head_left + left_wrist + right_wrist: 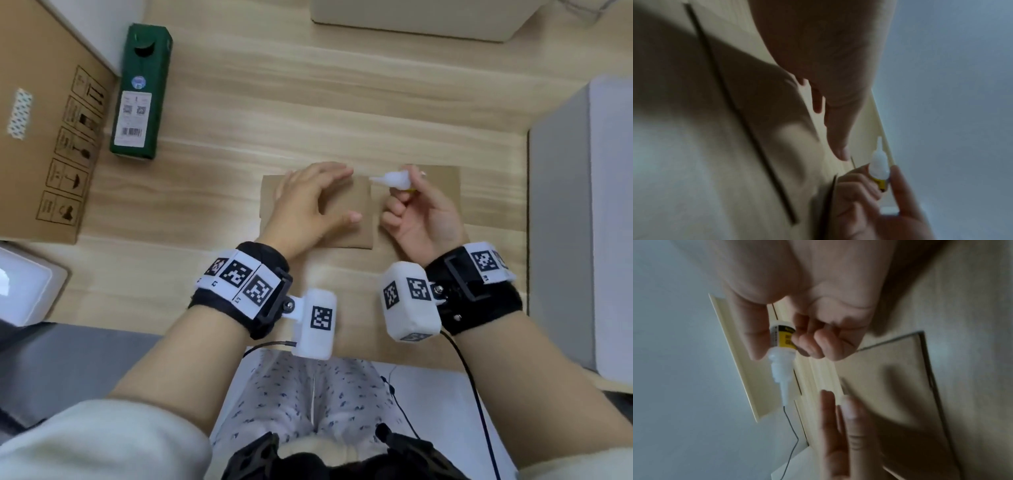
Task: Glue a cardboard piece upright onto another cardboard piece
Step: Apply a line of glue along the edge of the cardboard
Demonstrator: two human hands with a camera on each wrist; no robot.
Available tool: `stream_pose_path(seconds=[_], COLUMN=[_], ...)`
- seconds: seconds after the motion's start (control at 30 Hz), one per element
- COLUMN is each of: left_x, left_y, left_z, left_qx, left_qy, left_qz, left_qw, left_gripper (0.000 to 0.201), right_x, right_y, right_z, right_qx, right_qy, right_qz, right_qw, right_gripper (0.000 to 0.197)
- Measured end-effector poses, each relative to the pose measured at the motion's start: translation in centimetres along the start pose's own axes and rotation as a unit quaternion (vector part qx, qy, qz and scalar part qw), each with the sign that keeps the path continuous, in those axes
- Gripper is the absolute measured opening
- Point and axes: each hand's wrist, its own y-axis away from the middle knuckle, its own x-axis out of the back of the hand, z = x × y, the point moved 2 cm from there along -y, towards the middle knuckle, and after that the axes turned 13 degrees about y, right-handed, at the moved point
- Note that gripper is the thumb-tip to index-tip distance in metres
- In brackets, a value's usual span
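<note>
My left hand [310, 202] lies flat, fingers spread, on the cardboard piece [346, 205] on the worktop [274, 120]; my right hand [419, 214] has its grip clamped on the glue bottle [394, 180], nozzle pointing left over the cardboard.

I was looking down at what seemed a home desk or small office corner, not a workshop. The tabletop [308, 102] was pale wood-grain laminate, set against a white wall. A brown shipping carton [44, 137] printed with handling symbols lay at its left, with a tall green box [140, 92] carrying a barcode label just beside it. Grey-white boxes [582, 222] stood along the right edge. The person sat in soft patterned trousers [308, 394], which looked like house clothes.
</note>
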Motion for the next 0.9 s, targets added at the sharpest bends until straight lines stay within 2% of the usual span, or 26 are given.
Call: stream_pose_path(seconds=[0.07,0.13,0.23,0.33,0.4,0.5,0.7,0.9], left_x=[-1.0,-1.6,-1.5,-1.2,-1.1,-1.1,-1.0,-1.0], left_y=[0.1,0.2,0.5,0.8,1.2,1.5,1.3,1.2], left_z=[-0.7,-1.1,-1.2,-1.2,-1.3,-1.4,-1.4,-1.3], left_qx=[0.017,0.009,-0.012,-0.023,-0.020,-0.007,0.010,0.028], left_qy=[-0.111,-0.153,-0.157,-0.195,-0.218,-0.205,-0.204,-0.213], left_qz=[-0.031,-0.044,-0.021,0.027,0.037,0.037,0.013,-0.009], left_qw=[0.993,0.987,0.987,0.980,0.975,0.978,0.979,0.977], left_gripper=[0.075,0.079,0.079,0.074,0.072,0.070,0.072,0.080], right_x=[0.8,0.9,1.0,0.8,0.5,0.0,-0.6,-0.8], right_y=[-0.1,-0.1,-0.2,-0.3,-0.4,-0.9,-1.5,-1.4], right_z=[-0.5,-0.9,-1.2,-1.1,-1.1,-1.1,-1.1,-1.0], right_qx=[0.019,0.047,0.083,0.119,0.137,0.181,0.205,0.218], right_qy=[0.010,0.047,0.145,0.293,0.359,0.396,0.430,0.512], right_qz=[0.039,0.070,0.115,0.141,0.154,0.154,0.125,0.127], right_qw=[0.999,0.995,0.979,0.938,0.910,0.887,0.870,0.821], right_gripper=[0.027,0.008,0.013,0.013,0.013,0.013,0.013,0.012])
